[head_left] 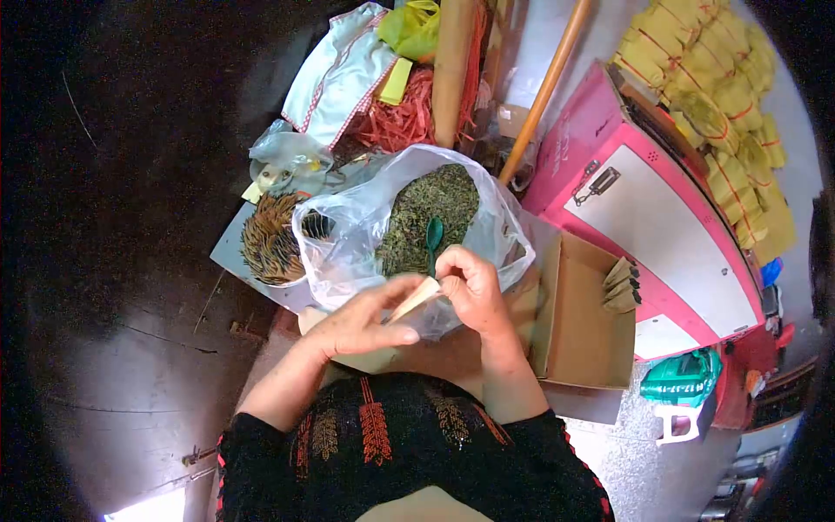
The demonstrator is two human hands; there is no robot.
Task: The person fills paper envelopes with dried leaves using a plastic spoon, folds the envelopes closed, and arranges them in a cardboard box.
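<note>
Left hand (361, 320): fingers nearly straight, paper loosely between them and thumb. Right hand (471, 285): curled, pinching upper end of the pale narrow paper piece (416, 298), likely to steady it. Paper's above near edge of the clear plastic bag (348, 213) of dried green leaf (422, 196), probably to catch spills. Green plastic spoon (434, 230) in bag, handle handward. Brown cardboard box (578, 322) right of bag.

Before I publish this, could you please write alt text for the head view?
A person's right hand pinches a small pale piece lying against the left hand, at an open plastic bag of greenish material. A green spoon rests on it; a cardboard box stands to the right.
</note>
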